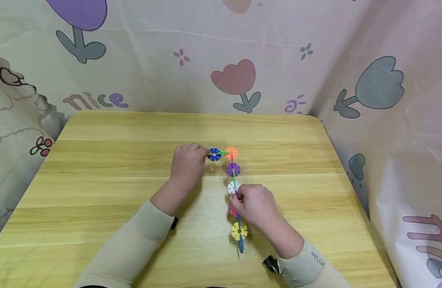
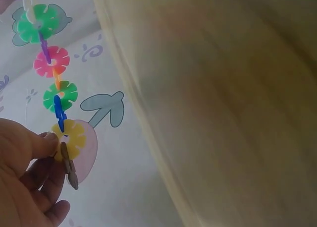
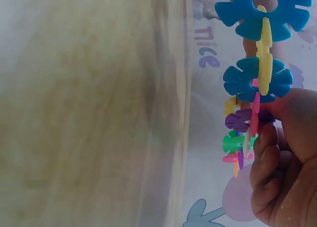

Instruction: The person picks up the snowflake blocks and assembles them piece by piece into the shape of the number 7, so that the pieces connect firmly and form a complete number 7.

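A chain of notched plastic snowflake discs hangs between both hands over the table. At its far left end my left hand [image 1: 188,166] pinches a yellow disc [image 2: 77,136] by the edge, with a grey-brown disc [image 2: 69,167] slotted on edge-on. From there the chain runs right through a dark blue disc [image 1: 210,154] to an orange disc [image 1: 231,150], then bends toward me past a purple disc [image 1: 228,170] and a white disc [image 1: 230,187]. Thumb and fingers of my right hand [image 1: 258,204] pinch another purple disc [image 3: 236,122] mid-chain. Below that hand trail a pink disc [image 1: 233,211] and a yellow disc [image 1: 235,233], ending in a blue disc [image 1: 241,246].
The light wooden table [image 1: 109,176] spans the area under both hands. A patterned cloth [image 1: 149,60] with flowers and lettering stands behind the table and along its sides. Black devices [image 1: 270,264] sit at the wrists, by the pale sleeves [image 1: 131,244].
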Demonstrator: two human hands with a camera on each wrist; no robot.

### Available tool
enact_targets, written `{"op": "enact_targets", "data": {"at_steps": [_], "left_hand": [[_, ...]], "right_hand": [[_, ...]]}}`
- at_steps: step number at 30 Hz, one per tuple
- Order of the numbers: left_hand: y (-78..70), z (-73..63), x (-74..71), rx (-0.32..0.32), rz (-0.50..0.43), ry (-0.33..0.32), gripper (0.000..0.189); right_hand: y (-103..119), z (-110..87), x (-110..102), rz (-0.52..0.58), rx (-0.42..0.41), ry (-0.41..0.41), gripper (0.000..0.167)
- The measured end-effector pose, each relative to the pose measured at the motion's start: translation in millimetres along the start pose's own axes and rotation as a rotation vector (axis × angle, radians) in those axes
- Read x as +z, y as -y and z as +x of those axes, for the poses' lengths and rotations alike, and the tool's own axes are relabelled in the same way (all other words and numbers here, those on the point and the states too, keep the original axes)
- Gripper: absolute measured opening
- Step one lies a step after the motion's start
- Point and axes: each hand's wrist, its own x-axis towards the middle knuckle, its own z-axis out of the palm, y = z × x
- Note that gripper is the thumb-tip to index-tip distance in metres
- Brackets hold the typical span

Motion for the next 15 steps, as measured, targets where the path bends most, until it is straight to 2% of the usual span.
{"op": "enact_targets", "data": {"at_steps": [9, 15], "left_hand": [[0.1, 10.9, 5.2, -0.019, 0.077, 0.184, 0.016], [2.0, 15.9, 7.0, -0.025, 0.12, 0.26, 0.016]], "right_hand": [[-3.5, 3.7, 2.4, 0.009, 0.052, 0.065, 0.048], [-5.1, 5.3, 3.0, 0.02, 0.086, 0.126, 0.048]]}}
